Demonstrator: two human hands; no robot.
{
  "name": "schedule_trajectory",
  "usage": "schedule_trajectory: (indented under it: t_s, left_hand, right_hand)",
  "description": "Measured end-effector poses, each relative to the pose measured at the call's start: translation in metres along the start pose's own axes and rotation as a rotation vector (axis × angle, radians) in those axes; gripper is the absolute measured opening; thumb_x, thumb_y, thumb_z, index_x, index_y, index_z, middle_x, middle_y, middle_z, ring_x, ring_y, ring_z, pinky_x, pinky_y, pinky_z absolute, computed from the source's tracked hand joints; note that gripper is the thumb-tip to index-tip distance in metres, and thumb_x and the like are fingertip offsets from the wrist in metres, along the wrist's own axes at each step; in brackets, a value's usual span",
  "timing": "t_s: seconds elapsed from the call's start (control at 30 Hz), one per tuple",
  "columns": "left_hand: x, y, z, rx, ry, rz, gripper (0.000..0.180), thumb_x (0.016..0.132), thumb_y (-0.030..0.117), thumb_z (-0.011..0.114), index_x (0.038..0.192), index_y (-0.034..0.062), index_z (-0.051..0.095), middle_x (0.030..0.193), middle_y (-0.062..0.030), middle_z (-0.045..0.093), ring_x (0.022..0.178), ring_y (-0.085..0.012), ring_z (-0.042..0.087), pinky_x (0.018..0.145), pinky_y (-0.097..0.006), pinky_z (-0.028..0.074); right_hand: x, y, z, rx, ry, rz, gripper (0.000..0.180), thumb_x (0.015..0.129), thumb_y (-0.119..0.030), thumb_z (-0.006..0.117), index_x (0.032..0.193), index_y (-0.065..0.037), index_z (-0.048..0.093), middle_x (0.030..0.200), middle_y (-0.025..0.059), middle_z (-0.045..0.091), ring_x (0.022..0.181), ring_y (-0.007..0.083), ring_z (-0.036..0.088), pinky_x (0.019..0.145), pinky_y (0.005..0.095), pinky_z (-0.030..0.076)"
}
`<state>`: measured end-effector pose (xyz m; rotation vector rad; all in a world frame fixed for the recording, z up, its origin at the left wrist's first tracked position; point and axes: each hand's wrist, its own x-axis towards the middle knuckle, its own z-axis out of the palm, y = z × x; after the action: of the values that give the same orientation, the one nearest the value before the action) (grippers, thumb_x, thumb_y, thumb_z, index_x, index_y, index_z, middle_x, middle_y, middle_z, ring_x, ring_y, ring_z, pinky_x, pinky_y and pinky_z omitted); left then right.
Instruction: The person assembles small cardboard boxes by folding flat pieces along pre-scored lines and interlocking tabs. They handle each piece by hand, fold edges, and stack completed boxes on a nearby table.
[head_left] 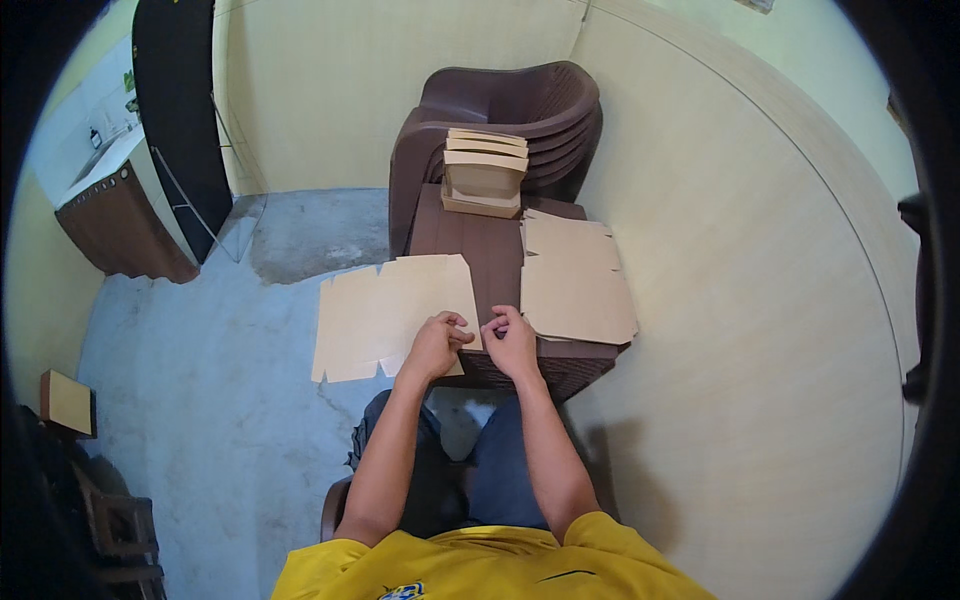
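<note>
A flat cardboard sheet (375, 310) with notched edges lies across the left part of a brown table (490, 275) and juts out past its left side. My left hand (437, 345) rests over the near right corner of this sheet, its fingers curled in at the edge. Facing it closely, my right hand (511, 342) has its fingers bent and pinched at the same edge. Whatever contact the fingertips make is partly hidden. Just right of my right hand lies a stack of flat cardboard sheets (577, 290).
Folded cardboard boxes (485, 175) sit stacked at the table's far end. Behind them rise stacked brown plastic chairs (565, 110). A pale wall (740, 300) borders the right side. Far left are a sink counter (120, 160) and a small box (68, 403).
</note>
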<state>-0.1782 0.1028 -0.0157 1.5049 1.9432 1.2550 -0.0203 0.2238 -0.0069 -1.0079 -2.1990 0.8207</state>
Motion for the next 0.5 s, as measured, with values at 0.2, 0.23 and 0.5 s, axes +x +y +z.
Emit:
schedule_trajectory:
  t_s: [0.2,0.23,0.5]
  left_hand:
    - [-0.013,0.003,-0.009,-0.183,-0.103,-0.093,0.024,0.083,0.007,0.076,0.104,0.0077,0.085,0.114,-0.0101,0.08,0.107,-0.0318,0.074,0.1,-0.04,0.059]
    - [-0.013,0.005,-0.01,-0.235,-0.121,-0.17,0.022,0.083,0.008,0.076,0.104,0.0065,0.084,0.109,-0.0102,0.081,0.103,-0.032,0.075,0.097,-0.04,0.06]
    - [0.013,0.012,-0.008,-0.022,0.091,-0.182,0.024,0.092,0.007,0.077,0.113,0.0,0.07,0.104,-0.0161,0.078,0.096,-0.0321,0.076,0.091,-0.039,0.06]
  right_hand:
    - [0.031,-0.005,0.024,-0.215,0.231,-0.165,0.053,0.089,-0.021,0.085,0.135,0.0,0.067,0.102,0.0177,0.077,0.094,0.0366,0.075,0.089,0.0491,0.06]
    - [0.039,-0.005,0.027,-0.291,0.306,-0.212,0.053,0.089,-0.022,0.085,0.134,0.0,0.068,0.103,0.0183,0.076,0.095,0.0379,0.075,0.089,0.0504,0.06]
    - [0.089,0.007,-0.004,-0.071,-0.102,0.085,0.044,0.087,-0.021,0.087,0.125,-0.003,0.078,0.099,0.0137,0.08,0.105,0.0356,0.076,0.093,0.0475,0.06]
